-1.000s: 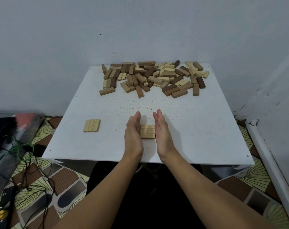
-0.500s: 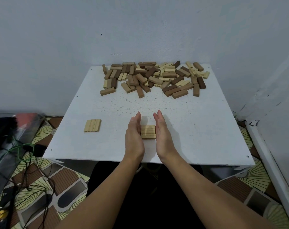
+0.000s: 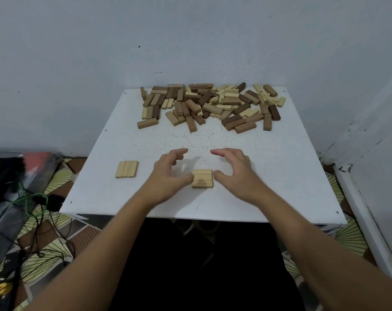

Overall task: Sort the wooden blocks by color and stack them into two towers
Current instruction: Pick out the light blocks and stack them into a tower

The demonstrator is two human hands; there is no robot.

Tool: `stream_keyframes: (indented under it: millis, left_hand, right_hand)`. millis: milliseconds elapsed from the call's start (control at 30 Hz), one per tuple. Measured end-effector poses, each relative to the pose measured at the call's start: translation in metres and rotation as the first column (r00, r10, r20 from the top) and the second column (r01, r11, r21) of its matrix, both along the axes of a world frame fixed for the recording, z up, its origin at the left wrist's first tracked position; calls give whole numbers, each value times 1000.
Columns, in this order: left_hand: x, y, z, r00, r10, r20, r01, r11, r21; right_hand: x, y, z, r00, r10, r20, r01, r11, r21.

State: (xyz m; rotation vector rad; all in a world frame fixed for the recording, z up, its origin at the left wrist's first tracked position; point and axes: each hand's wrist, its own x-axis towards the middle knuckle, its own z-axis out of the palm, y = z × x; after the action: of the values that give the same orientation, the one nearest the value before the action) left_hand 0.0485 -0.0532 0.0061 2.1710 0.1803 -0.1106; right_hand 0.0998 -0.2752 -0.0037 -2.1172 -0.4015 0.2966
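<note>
Both forearms reach forward side by side. The left hand (image 3: 168, 173) and right hand (image 3: 235, 171) hover palms down, fingers loosely spread, holding nothing.

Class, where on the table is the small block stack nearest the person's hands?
In the head view, the block stack sits near the table's front edge, between the left hand and right hand.

the table (image 3: 280, 176) is white, speckled with small dark flecks. the heap of blocks (image 3: 210, 105) mixes pale cream, mid tan and dark brown. two flat sets, the near set (image 3: 202, 178) and the left set (image 3: 126, 169), are pale cream. the floor (image 3: 62, 239) shows brown ribbed tiles and cream leaf patterns. the wall (image 3: 190, 37) is pale grey-blue.
</note>
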Motion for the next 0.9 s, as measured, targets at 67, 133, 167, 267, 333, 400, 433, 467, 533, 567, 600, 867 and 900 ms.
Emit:
stream_keyframes:
  millis: [67,133,167,267,333,400,433,467,533,567,600,867,900]
  left_hand:
    - [5,18,7,980,-141,-138,157,981,111]
    - [12,25,9,963,-188,-191,222,959,177]
    - [16,26,9,960,-200,-198,239,950,203]
    - [23,24,6,953,-235,-192,281,921,270]
    - [25,24,3,954,-239,-181,283,918,278]
    - [26,24,1,955,-242,-169,283,916,284]
    - [26,25,1,956,-242,-166,281,917,284]
    - [27,25,0,957,-241,-163,279,918,282]
    - [28,26,-2,959,-242,-150,276,920,278]
    - [28,26,-3,959,-247,-141,278,919,280]
    - [28,26,-4,958,-254,-132,282,917,283]
    - [29,24,-4,957,-248,-149,281,920,272]
    - [29,24,-4,956,-246,-157,281,921,270]
  right_hand:
    - [10,-13,5,989,121,-81,-133,977,-169]
    - [15,-19,8,976,182,-122,-207,946,-250]
    - [17,-19,8,974,190,-124,-217,941,-261]
    - [19,-14,3,977,181,-111,-205,941,-271]
    - [19,-13,0,980,178,-92,-197,939,-283]
    - [18,-13,-2,981,178,-79,-193,939,-284]
    - [19,-13,-3,981,177,-76,-191,939,-284]
    - [19,-13,-4,982,175,-72,-189,939,-286]
    - [19,-12,-5,983,173,-62,-184,939,-291]
    - [19,-11,-6,983,172,-56,-181,939,-291]
    - [19,-10,-6,984,170,-50,-178,940,-290]
    - [19,-10,-10,987,158,-17,-156,950,-270]
    - [19,-9,-10,987,158,-16,-156,950,-269]
